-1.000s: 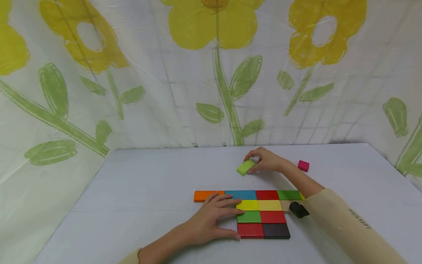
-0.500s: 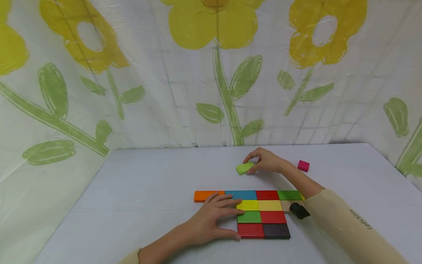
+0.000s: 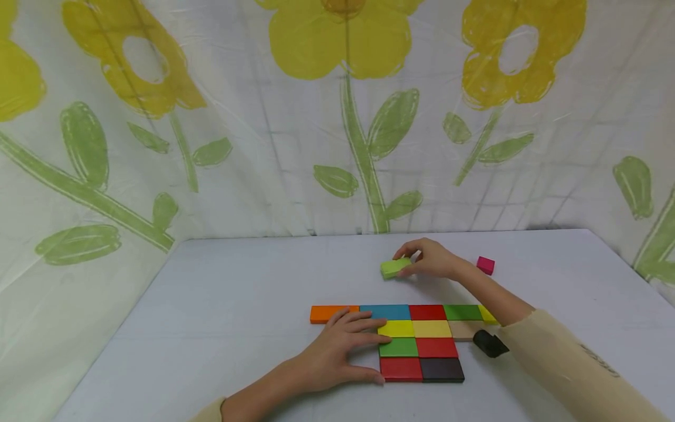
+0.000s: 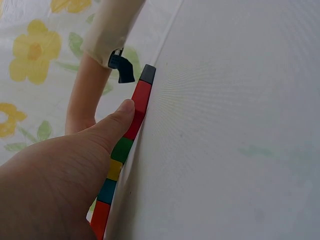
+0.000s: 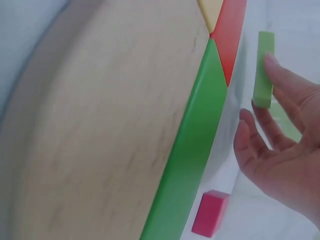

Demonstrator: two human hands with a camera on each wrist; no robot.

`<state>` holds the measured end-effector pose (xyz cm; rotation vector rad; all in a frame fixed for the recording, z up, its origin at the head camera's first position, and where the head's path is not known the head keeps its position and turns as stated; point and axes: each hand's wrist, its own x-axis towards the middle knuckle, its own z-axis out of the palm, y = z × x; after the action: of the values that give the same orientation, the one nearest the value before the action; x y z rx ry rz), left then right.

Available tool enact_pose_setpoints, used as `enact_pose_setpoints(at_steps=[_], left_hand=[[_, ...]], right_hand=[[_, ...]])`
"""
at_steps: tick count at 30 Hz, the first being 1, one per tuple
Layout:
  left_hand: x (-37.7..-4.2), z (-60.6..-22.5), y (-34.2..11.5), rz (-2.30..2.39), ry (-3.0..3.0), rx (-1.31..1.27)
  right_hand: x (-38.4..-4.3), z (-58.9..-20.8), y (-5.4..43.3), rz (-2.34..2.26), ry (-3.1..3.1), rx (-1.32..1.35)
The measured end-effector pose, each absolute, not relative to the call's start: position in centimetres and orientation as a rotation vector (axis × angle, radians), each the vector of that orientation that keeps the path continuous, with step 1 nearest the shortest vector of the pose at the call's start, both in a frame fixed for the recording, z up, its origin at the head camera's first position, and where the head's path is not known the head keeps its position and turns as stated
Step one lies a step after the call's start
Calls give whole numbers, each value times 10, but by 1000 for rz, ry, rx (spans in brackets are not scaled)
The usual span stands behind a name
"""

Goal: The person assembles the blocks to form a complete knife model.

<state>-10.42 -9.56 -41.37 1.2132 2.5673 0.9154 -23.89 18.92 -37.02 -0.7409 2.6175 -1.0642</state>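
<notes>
In the head view my right hand (image 3: 429, 258) pinches a light green block (image 3: 392, 268) between thumb and fingers, behind the block layout. The right wrist view shows the same light green block (image 5: 264, 70) under the thumb of the right hand (image 5: 285, 130). My left hand (image 3: 337, 354) lies with fingers spread at the left side of the layout. Its fingertips touch or overlap the yellow block (image 3: 398, 328) and the green block (image 3: 398, 347), while its thumb meets the red block (image 3: 401, 368). In the left wrist view the left hand (image 4: 65, 170) has its thumb against a red block (image 4: 139, 107).
Flat coloured blocks lie edge to edge, with an orange block (image 3: 333, 313) at the left end and a dark block (image 3: 442, 369) at the near right. A pink block (image 3: 486, 265) sits apart at the back right. A black camera piece (image 3: 489, 344) hangs under the right sleeve.
The light green block turned slightly in my right hand, moved a little left, then back right. The right forearm shifted right, uncovering more of the tan and yellow blocks. My left hand stayed put.
</notes>
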Motion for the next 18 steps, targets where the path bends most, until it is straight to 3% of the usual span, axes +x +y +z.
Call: enact_pose_setpoints(at_steps=[18], left_hand=[[-102, -412, -96, 914, 2582, 1221]], right_hand=[[-205, -355, 210, -1138, 2679, -680]])
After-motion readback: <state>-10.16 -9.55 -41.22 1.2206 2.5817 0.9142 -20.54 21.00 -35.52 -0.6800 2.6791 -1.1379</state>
